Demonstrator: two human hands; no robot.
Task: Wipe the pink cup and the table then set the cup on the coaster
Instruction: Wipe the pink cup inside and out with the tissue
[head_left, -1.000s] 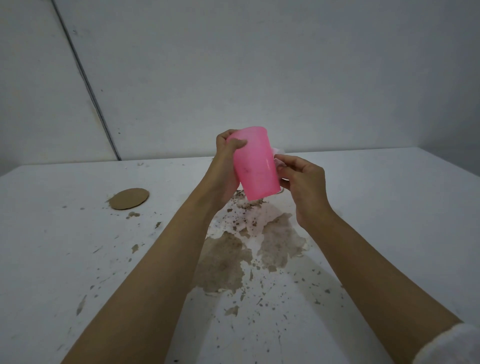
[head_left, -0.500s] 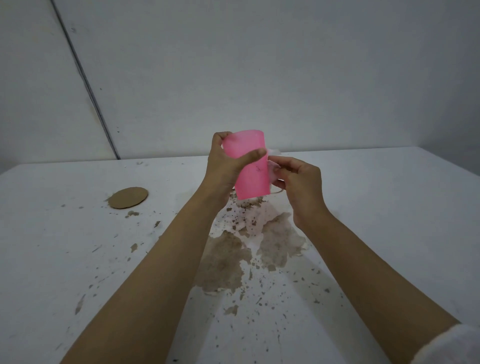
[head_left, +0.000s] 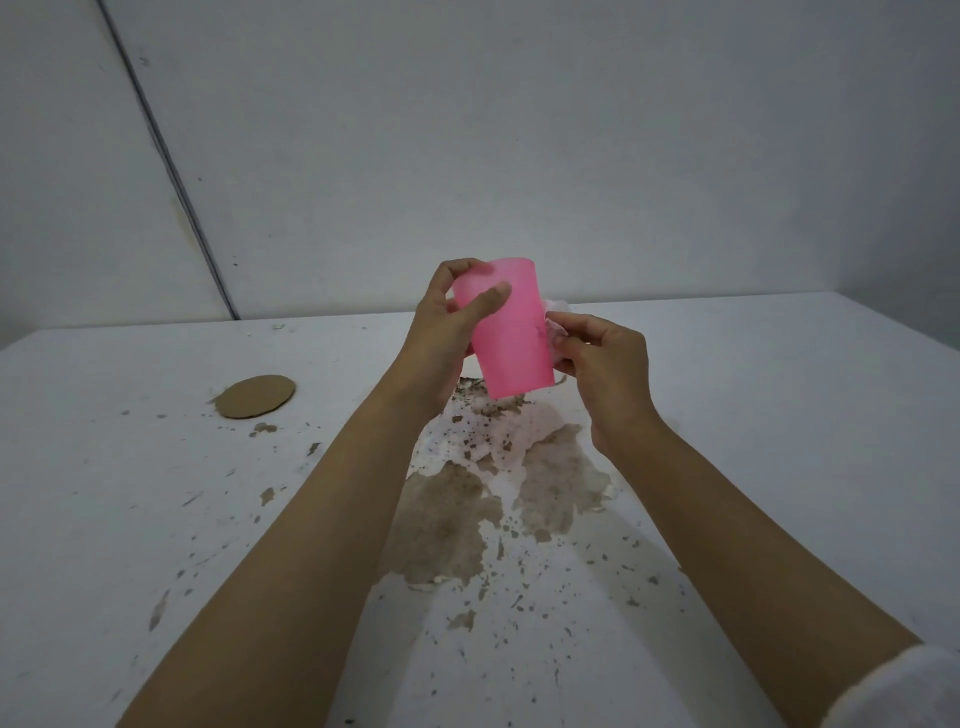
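Coaster (head_left: 256, 396): a round brown disc lying flat on the table (head_left: 753, 415), well to the left of the left fingers and apart from both hands.
Left hand (head_left: 441, 332): its fingers are curled round the wide upper end of the pink cup (head_left: 511, 338). The thumb lies across the near face and the fingertips hook over the top edge.
Pink cup: held in the air between the 2 hands, above the table and well clear of the coaster. It is tilted, with the wide end up by the left fingertips and the narrow end down beside the right fingers.
White wad (head_left: 557, 317): pressed on the cup's right side, just under and behind the right fingertips. It is mostly hidden, so it may be tissue or cloth.
Right hand (head_left: 608, 364): its fingers are curled and pinch the wad against the cup's right wall.
Stains (head_left: 447, 525): brown patches and specks on the white table, below both sets of fingers and between the 2 forearms.
Sleeve (head_left: 904, 691): a white cuff on the right arm, far back from the right fingers at the lower right corner.
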